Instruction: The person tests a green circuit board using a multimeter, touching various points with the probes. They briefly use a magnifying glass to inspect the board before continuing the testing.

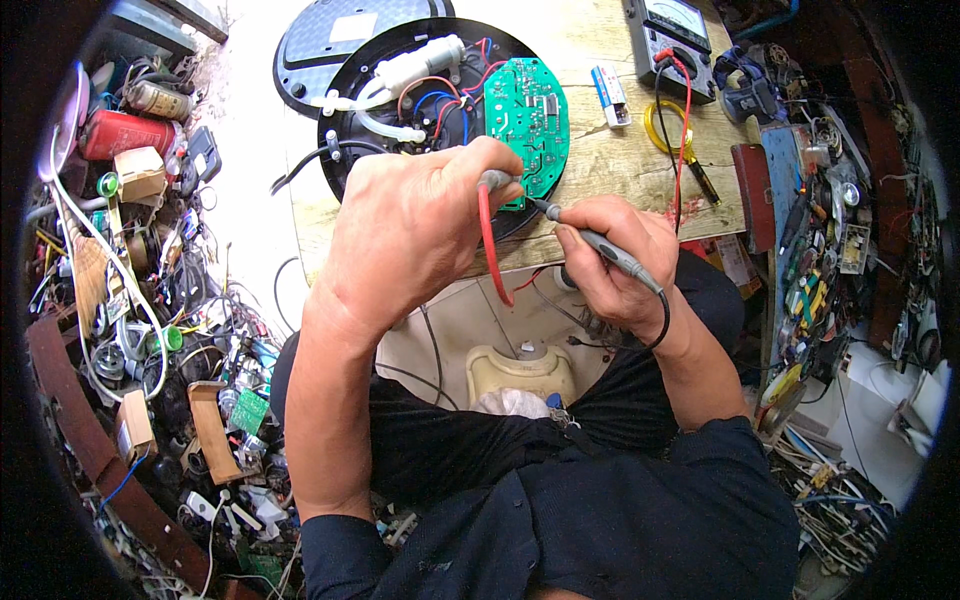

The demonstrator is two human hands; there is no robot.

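Dark cloth of the shirt (600, 520) is seen nearest, spread across the bottom of the view. Heaps of loose parts (205, 340) are banked on both sides, and beyond the knees a wood-patterned table (625, 165) is placed. On it a round black housing (345, 75) is laid with its inside exposed; a textured grey-blue disc (310, 45), apparently its cover, is set just behind it, partly overlapped.

The left hand (420, 205) is raised over the near edge of the housing, with the grey red-lead probe (497, 180) pinched between thumb and fingers. By the right hand (645, 240) the black-lead probe (607, 248) is gripped like a pen. An analog meter (668, 30) is stood at the far right, with red and black leads run from it. The green circuit board (525, 115) is found at the housing's right side, face exposed, beside a pale cylindrical pump (420, 65) with clear tubing. Smaller still, a yellow-ringed magnifier (705, 183) and a blue-and-white block (608, 97) are left on the table.

As judged from this, disassembly is done and probing is under way: the right tip is held at the board's near edge, though contact cannot be confirmed, and the left tip is hidden. Wires appear still attached, and the cover is yet to be refitted.
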